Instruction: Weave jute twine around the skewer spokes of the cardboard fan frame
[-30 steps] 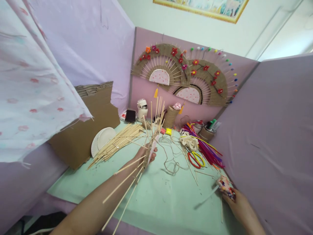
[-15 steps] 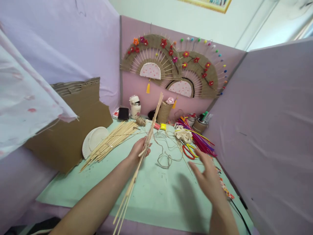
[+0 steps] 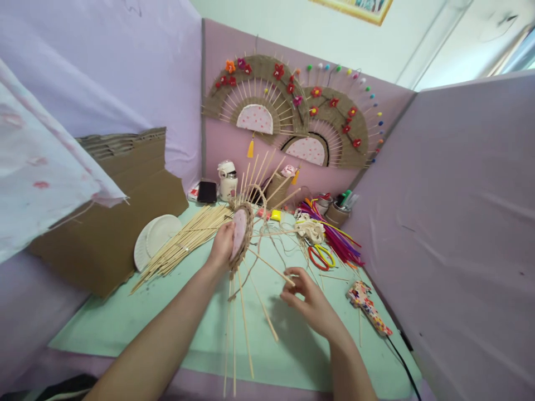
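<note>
My left hand [image 3: 221, 245] grips a half-made fan [image 3: 241, 231]: a pink disc edged with jute twine, with thin wooden skewers sticking out all round it. It is held upright above the green table cover [image 3: 125, 317]. My right hand [image 3: 307, 295] is to the right and lower, its fingertips pinched on the end of one skewer [image 3: 270, 267] of that fan. Loose jute twine [image 3: 288, 250] trails from the fan onto the cover.
A heap of skewers [image 3: 184, 239], paper plates [image 3: 152, 239] and cardboard [image 3: 112, 223] lie at the left. Red scissors [image 3: 320, 256], pipe cleaners [image 3: 338, 236], a cord bundle [image 3: 311, 228] and a patterned glue gun [image 3: 368, 306] lie at the right. Two finished fans [image 3: 292, 111] hang on the back wall.
My left hand has turned the fan from edge-on to spread out. My right hand, first at the glue gun at the right edge, has come in and pinched a skewer.
</note>
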